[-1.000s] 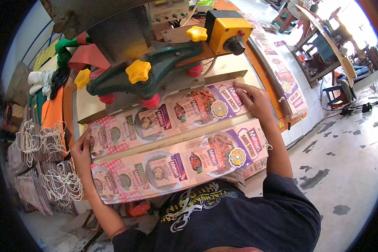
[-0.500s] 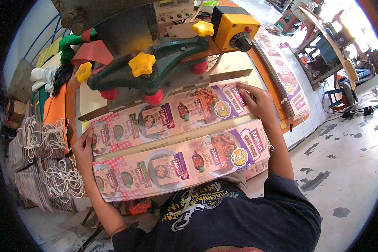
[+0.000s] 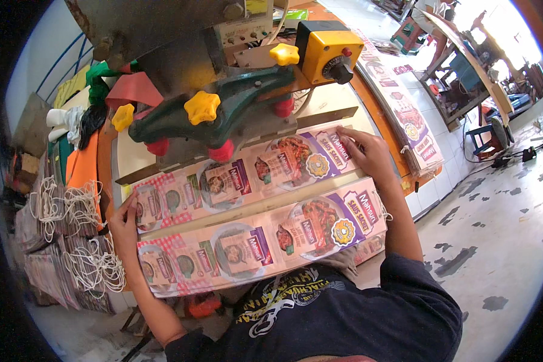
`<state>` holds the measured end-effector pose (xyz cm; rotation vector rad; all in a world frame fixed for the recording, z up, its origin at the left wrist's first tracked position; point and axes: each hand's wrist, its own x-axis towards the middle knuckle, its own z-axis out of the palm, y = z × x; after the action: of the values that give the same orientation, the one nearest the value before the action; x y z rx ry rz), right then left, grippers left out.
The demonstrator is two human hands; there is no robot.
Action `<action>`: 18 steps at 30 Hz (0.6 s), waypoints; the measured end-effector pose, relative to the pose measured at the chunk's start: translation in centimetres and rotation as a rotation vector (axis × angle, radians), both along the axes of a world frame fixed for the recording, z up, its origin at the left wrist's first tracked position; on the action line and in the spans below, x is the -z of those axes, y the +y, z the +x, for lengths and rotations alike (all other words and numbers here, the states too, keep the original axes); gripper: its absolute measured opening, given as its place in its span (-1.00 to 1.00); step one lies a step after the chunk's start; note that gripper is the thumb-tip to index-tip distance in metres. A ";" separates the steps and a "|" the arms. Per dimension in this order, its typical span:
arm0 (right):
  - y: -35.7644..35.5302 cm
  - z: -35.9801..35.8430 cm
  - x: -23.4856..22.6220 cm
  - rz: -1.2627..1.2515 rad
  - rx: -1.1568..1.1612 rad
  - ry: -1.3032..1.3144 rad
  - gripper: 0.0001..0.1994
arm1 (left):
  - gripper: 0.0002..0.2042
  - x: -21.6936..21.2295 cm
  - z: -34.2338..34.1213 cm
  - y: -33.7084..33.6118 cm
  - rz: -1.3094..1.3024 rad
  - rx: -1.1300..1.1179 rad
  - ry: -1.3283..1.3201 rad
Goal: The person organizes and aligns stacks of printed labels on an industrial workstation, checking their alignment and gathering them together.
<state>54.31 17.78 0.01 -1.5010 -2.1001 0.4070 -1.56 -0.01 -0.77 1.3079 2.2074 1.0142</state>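
Observation:
A long printed strip (image 3: pixel 190 188), pink with food pictures and a purple end, lies flat under the front of a press-like machine (image 3: pixel 235 107) with a dark green arm. My left hand (image 3: pixel 125 220) holds its left end, fingers closed at the edge. At the opposite end my right hand (image 3: pixel 370 155) grips the corner, thumb and fingers pressed together. Nearer to my body rests a stack of matching strips (image 3: pixel 256 268), with a white cord at its right end. My forearms pass either side of this stack. The fingers' undersides are hidden.
Star-shaped yellow knobs (image 3: pixel 202 108) and a yellow control box (image 3: pixel 330 53) sit on the machine. More printed strips (image 3: pixel 413 123) lie along the right table edge. Corded bundles (image 3: pixel 93 259) are piled at left. A person (image 3: pixel 431 17) is at the far right.
The view has shifted slightly. Both hands remain at the ends of the upper strip, which lies nearly in the same place against the machine.

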 end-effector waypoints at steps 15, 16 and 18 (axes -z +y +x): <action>0.2 0.5 1.1 0.140 -0.023 0.012 -0.73 | -0.70 0.3 0.3 0.0 0.053 0.011 0.009; 0.3 0.5 0.9 0.124 -0.016 0.016 -0.73 | -0.71 0.1 0.3 0.1 0.051 0.013 0.035; 0.0 0.3 0.5 0.079 -0.005 0.019 -0.73 | -0.71 -0.1 0.5 0.0 0.034 0.014 0.083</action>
<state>54.60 17.79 -0.50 -1.4413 -2.0805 0.3347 -1.07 -0.01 -0.63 1.4025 2.2475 1.0136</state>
